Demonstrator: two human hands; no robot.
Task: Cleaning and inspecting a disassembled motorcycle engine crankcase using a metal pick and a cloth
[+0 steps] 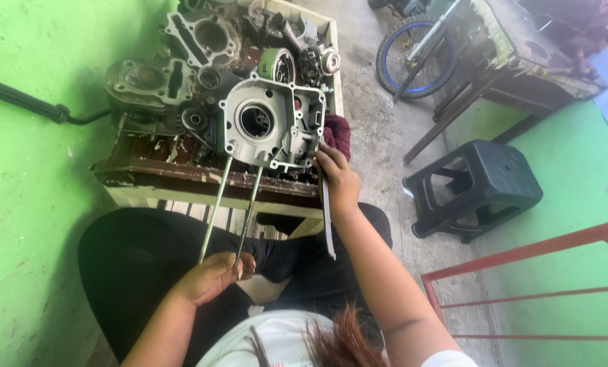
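a: what worries you here?

b: my left hand point(215, 275) is closed around the ends of two long studs point(230, 207) that run up into the grey engine case point(273, 122). my right hand point(336, 178) grips a flat metal strip point(327, 217) against the case's lower right corner. the case sits tilted on the front edge of a wooden crate point(202, 178); i think a hard pull could tip it onto my lap.

a: any room?

b: little. old engine parts point(175, 75) crowd right behind it, the green wall point(25, 190) is near on my left. open floor lies to the right, before the black stool point(477, 187).
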